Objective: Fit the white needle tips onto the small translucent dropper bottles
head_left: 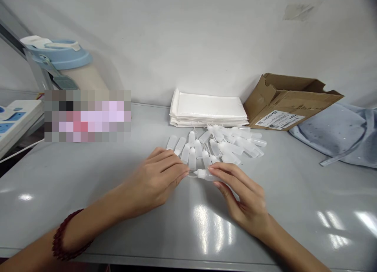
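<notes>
My right hand (246, 191) pinches a small translucent white dropper bottle (203, 174) that lies on its side, its nozzle pointing left. My left hand (161, 177) is at that nozzle end, fingertips pressed together. A thin curved strand (192, 175) shows between the left fingertips and the bottle; what exactly the left fingers grip is hidden. Just beyond both hands, a pile of similar dropper bottles (232, 140) lies on the grey table (141, 232). Several more bottles (192, 158) are spread in front of the pile, close to my fingers.
Behind the bottles is a stack of white padded envelopes (209, 105). An open cardboard box (291, 103) leans at the back right, beside a blue-grey cloth (338, 134). At left are a large tumbler (64, 56), a power strip (14, 115) and a blurred-out patch.
</notes>
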The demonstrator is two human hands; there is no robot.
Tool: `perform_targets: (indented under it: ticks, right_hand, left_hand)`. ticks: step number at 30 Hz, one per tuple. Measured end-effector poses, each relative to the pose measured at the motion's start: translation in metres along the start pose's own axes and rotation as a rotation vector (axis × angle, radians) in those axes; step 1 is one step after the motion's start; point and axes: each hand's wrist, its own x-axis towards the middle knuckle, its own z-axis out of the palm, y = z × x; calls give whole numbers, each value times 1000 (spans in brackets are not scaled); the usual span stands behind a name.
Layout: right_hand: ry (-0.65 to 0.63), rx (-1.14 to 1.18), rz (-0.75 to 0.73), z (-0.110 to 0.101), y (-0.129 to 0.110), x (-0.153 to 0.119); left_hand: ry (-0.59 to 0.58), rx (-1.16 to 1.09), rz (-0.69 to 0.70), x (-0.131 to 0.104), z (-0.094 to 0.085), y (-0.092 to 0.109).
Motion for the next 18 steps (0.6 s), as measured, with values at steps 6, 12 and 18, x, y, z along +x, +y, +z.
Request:
perform_targets:
  ticks: [6,12,18]
  right_hand:
    - [-9,18,-33,2,1,-3]
    - [-6,68,-33,3,0,-2]
    - [18,37,-22,1,-2,2]
  left_hand:
    - [8,15,70,-2,6,0]
    - [47,12,112,-2,10,2]
    - [80,6,54,-1,7,1]
